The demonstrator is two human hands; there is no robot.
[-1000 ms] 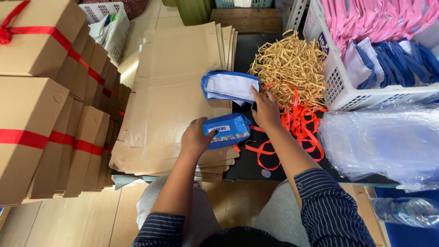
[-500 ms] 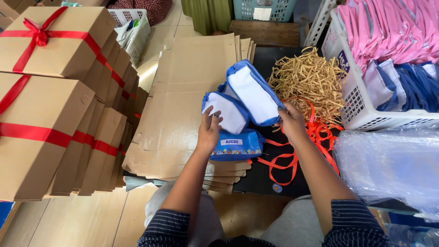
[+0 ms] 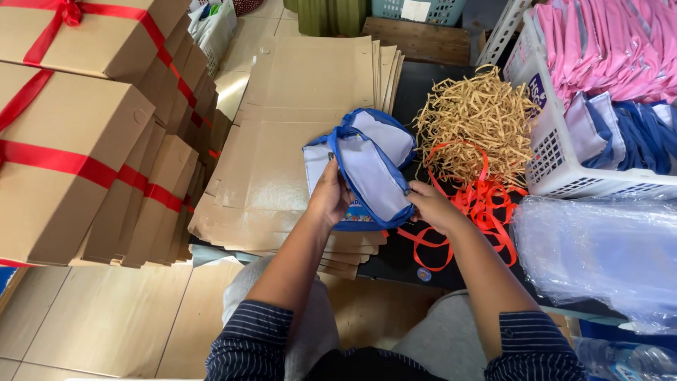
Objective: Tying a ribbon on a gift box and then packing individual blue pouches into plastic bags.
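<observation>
Your left hand and right hand each grip one side of a blue-trimmed white bag, held up over the flat cardboard stack (a ready work surface). Orange ribbon and paper shred lie just right, within reach.

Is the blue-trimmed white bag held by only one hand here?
No: both the left hand and the right hand grip the blue-trimmed white bag above the flattened cardboard stack.

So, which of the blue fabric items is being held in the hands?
The blue-trimmed white cloth bag over the flat cardboard stack; both hands grip it. The other blue ones lie folded in the white basket.
</observation>
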